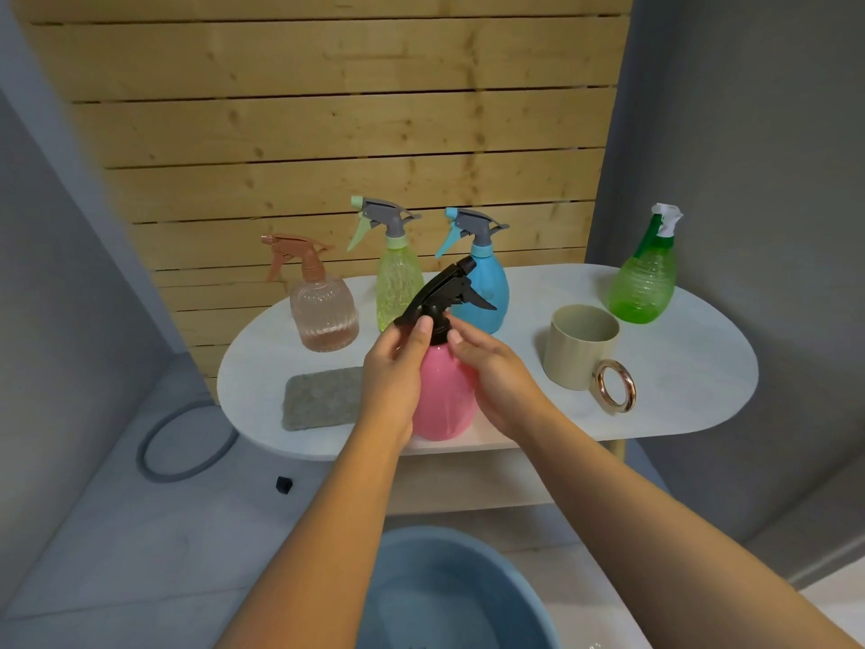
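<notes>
A pink spray bottle [444, 395] with a black trigger head [449, 288] stands near the front edge of the white oval table [678, 367]. My left hand [395, 372] grips the bottle's left side, its thumb up against the black collar. On the right side my right hand [496, 372] holds the neck, fingertips pinching the black collar. The trigger head leans to the right, tilted off the bottle's axis.
Behind stand a clear brown-topped sprayer [323, 316], a yellow-green one [398, 292], a blue one [487, 292] and a green one [646, 283] at the far right. A beige mug [580, 348] with a ring handle and a grey sponge pad [323, 398] lie on the table. A blue basin [449, 597] sits below.
</notes>
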`<state>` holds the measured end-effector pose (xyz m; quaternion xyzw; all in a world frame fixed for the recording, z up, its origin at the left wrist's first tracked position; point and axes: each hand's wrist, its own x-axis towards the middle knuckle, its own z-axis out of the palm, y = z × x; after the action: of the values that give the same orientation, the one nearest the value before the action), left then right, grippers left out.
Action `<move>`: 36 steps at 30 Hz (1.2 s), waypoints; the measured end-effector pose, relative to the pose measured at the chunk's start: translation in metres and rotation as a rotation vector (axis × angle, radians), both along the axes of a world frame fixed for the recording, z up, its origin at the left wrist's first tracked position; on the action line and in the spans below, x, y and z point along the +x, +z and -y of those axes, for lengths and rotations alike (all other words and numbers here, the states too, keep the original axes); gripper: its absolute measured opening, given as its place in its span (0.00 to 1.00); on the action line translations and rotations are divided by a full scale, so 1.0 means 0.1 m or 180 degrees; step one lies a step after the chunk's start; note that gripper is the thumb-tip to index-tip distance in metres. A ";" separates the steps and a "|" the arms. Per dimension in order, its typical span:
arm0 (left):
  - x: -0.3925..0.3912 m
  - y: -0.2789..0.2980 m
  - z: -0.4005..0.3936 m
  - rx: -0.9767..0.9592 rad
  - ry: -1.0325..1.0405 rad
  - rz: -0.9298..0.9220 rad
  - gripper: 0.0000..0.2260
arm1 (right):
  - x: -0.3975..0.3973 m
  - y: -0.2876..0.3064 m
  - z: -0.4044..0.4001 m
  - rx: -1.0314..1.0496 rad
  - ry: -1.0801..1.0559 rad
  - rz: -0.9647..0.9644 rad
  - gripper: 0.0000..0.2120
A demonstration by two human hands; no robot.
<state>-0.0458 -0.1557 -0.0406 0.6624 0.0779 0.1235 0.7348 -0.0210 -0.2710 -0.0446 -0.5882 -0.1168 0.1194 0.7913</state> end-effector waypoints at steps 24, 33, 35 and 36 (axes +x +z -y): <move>-0.03 -0.24 -0.13 0.1203 -0.0804 -0.0014 0.27 | -0.01 0.10 -0.06 -0.0373 -0.0353 0.0175 0.09; -0.04 -0.22 -0.19 0.0977 -0.0837 -0.0210 0.30 | -0.10 0.16 -0.01 -0.0772 -0.0377 0.0143 0.08; -0.05 -0.22 -0.20 0.1063 -0.0853 -0.0234 0.31 | -0.06 0.17 0.06 -0.1150 -0.0209 0.0300 0.08; -0.05 -0.21 -0.21 0.1052 -0.0877 -0.0241 0.31 | -0.05 0.16 0.07 -0.1453 -0.0187 0.0499 0.10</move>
<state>-0.0503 -0.1350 -0.0618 0.7824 -0.0072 0.0081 0.6226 -0.0255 -0.2781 -0.0290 -0.7624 -0.1307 0.0736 0.6295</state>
